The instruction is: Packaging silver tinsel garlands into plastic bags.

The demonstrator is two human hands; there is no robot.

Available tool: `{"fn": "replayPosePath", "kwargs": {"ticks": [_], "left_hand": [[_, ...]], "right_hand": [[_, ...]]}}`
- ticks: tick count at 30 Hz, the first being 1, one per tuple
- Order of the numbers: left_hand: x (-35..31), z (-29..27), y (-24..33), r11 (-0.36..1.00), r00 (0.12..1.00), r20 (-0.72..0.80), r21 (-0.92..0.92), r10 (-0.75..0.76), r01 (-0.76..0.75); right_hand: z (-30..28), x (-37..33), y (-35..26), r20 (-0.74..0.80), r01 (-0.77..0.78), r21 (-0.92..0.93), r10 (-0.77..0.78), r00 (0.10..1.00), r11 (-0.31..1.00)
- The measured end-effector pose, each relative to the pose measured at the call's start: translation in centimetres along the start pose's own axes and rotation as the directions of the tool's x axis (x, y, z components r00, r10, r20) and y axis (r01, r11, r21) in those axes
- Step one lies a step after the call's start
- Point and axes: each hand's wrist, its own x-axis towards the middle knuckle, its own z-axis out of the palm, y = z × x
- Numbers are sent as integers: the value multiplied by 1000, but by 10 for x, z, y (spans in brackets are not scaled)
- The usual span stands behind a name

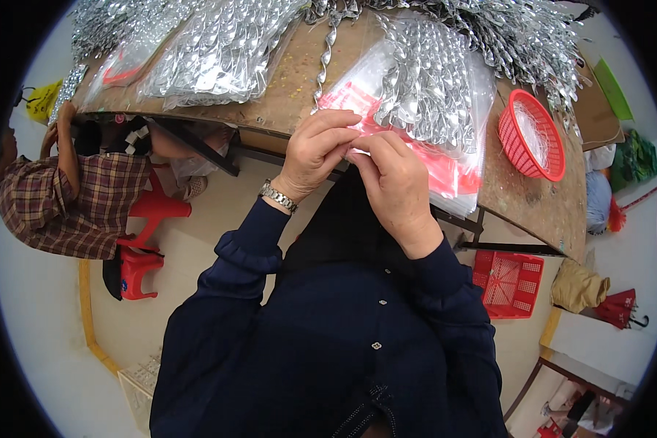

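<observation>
My left hand point(315, 152), with a metal watch on its wrist, is closed in a pinch just off the table's near edge. My right hand point(398, 181) is pinched too, its fingertips nearly meeting those of the left. Whatever lies between the fingers is too small to make out. Beyond the left hand, a single twisted silver strand point(327, 58) hangs down the tabletop. Beside my right hand lies a bundle of twisted silver strands point(427, 91) on clear plastic bags with red printing point(456, 186).
On the wooden table point(288, 84), more silver strands lie in a clear bag point(212, 69) and a shiny heap point(518, 36). A red basket point(504, 131) holds fine clear threads. Another person point(73, 190) sits at left by red stools point(157, 208). A red crate point(507, 285) stands below.
</observation>
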Motion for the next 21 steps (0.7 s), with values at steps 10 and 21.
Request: {"fn": "replayPosePath", "kwargs": {"ticks": [10,21], "left_hand": [[0,3,0,1000,1000,0,-5,12,-12],[3,5,2,1000,999,-30,8,18,-18]], "right_hand": [[10,-3,2,-46,41,-103,-46,998,994],[14,-10,6,-139,37,-51,-44,989,998]]}}
